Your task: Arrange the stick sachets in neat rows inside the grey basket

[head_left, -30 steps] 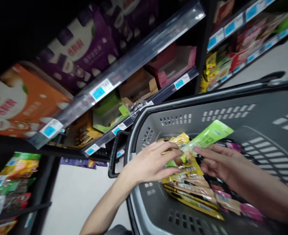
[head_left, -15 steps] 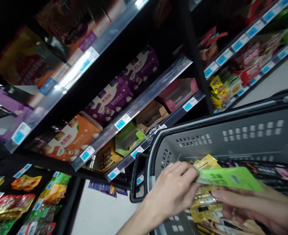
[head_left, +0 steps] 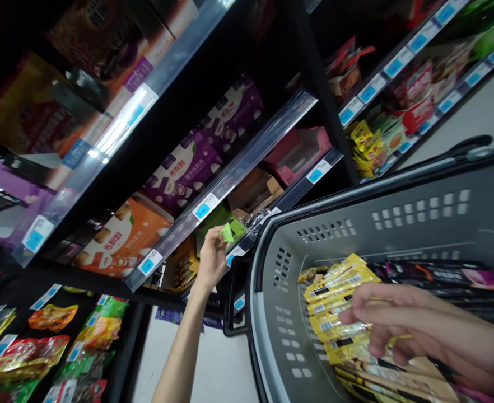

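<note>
My left hand [head_left: 214,254] is raised to the low shelf, its fingers pinched on a small green packet [head_left: 227,233]. The packet is at the opening of a green display box [head_left: 218,215], partly hidden by the hand. My right hand [head_left: 392,324] hovers over the grey shopping basket [head_left: 335,210], fingers apart and holding nothing. Beneath it lies a row of yellow packets [head_left: 322,305]. Dark packets with purple parts [head_left: 452,274] lie behind them along the basket's far side.
Left of the green box sits a yellow box of sticks [head_left: 183,268]; right of it are a brown box [head_left: 255,193] and a pink box [head_left: 299,154]. Orange [head_left: 121,240] and purple cartons [head_left: 183,168] stand above. The basket's black handle [head_left: 234,302] juts toward the shelf.
My left hand has moved from the basket leftward and up to the shelf with a green packet. My right hand no longer touches the green packet, and its fingers have opened.
</note>
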`<state>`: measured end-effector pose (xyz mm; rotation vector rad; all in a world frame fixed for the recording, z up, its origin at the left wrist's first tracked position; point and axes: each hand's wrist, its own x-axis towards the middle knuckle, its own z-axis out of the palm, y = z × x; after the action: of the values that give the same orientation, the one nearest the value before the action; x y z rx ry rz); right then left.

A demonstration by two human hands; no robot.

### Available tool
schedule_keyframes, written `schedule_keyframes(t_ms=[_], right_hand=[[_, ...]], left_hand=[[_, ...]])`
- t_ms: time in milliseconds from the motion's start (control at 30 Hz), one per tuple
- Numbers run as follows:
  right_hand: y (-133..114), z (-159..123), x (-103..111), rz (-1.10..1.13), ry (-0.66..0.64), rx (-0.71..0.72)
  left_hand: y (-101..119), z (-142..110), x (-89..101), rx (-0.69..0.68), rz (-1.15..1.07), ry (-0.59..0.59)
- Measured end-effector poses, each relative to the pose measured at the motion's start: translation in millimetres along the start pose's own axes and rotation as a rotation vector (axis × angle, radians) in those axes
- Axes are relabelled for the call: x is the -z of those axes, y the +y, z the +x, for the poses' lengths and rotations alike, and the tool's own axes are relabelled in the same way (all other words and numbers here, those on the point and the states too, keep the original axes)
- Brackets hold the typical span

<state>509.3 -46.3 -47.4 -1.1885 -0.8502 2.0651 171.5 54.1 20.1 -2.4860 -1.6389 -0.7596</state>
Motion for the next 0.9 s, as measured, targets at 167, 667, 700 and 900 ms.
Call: schedule_keyframes(t_ms=[167, 667, 700, 900], right_hand=[[-5.0, 3.5, 4.7, 0.105, -0.132, -0.047], [1.2, 2.5, 19.3, 0.104, -0.047, -0.007], [0.9, 2.6, 21.0, 0.111, -0.062, 0.003], [1.4, 10.2, 32.4, 0.168, -0.069, 0.023]], left_hand=[[-35.3, 15.0, 6.3, 0.176, 0.196, 0.017], [-39.5, 34.7, -27.1, 0.436, 0.62, -0.382], [-36.0, 36.6, -31.0, 0.471, 0.644, -0.377], [12.6, 25.7, -17.4, 0.503, 0.636, -0.247]])
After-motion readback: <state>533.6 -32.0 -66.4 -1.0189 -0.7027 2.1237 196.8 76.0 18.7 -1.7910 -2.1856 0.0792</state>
